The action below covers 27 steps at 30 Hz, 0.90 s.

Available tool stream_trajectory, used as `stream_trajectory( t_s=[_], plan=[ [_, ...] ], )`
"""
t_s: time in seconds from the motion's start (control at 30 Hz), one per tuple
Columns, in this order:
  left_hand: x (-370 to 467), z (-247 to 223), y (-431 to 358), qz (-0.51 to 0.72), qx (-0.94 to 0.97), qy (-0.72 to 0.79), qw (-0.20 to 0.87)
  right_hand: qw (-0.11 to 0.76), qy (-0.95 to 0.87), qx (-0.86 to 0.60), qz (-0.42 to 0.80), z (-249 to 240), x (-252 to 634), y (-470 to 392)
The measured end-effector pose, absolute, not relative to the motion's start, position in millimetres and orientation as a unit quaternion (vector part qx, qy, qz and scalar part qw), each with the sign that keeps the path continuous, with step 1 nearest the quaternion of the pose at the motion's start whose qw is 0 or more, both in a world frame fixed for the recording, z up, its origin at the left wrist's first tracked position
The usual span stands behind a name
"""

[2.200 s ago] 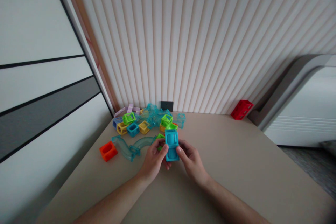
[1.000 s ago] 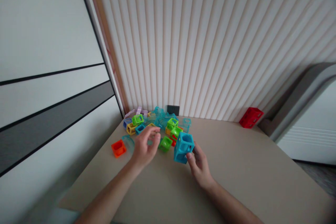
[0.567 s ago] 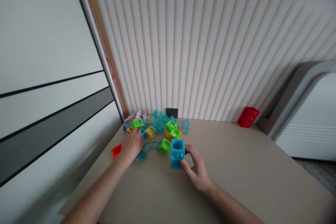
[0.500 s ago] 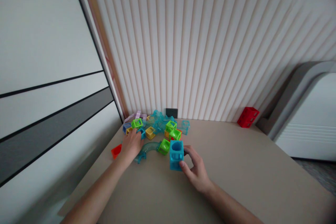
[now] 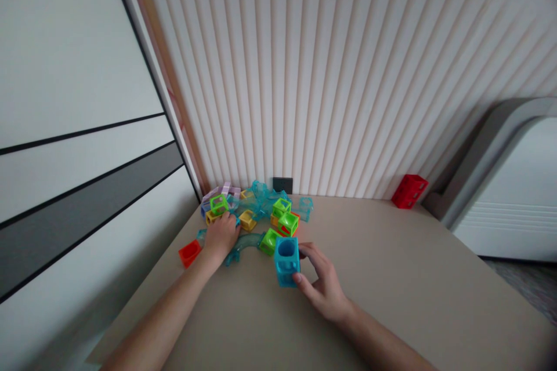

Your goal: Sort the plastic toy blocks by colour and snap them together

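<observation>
I see the right hand (image 5: 325, 288) alone carrying the blue two-cube stack (image 5: 286, 271); both hands were on it about two seconds ago, and the left hand (image 5: 221, 237) has since gone across to the pile of pieces. The right grip is closed on the stack's side, thumb in front and fingers behind; the stack stands roughly upright, its round opening showing, just this side of a lime-green cube (image 5: 270, 242), though I cannot tell whether it touches the bench (image 5: 391, 278). The left fingers reach down between a yellow cube frame (image 5: 248, 220) and a green cube frame (image 5: 219, 205), over a smaller blue piece (image 5: 237, 222) of which only a sliver shows; I cannot tell whether that grip has closed on it. Over the last half second the left hand has stayed there; I judge that the work has split, one hand keeping the stack, the other busy at the pile, near the orange-red cube (image 5: 190, 253) and the translucent teal curved tube (image 5: 249, 240).
</observation>
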<state>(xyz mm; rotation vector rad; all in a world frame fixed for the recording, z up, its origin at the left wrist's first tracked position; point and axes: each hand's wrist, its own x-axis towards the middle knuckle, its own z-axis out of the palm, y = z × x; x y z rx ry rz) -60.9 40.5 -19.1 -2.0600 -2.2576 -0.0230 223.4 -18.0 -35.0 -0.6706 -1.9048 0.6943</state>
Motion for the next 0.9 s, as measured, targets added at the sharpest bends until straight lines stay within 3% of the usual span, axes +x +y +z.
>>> stream_trajectory(
  t_s=[0.9],
  plan=[
    [-65,-10,44,0.024,-0.722,-0.69,0.053,0.442,-0.803,-0.272,0.293,-36,225,-18]
  ],
)
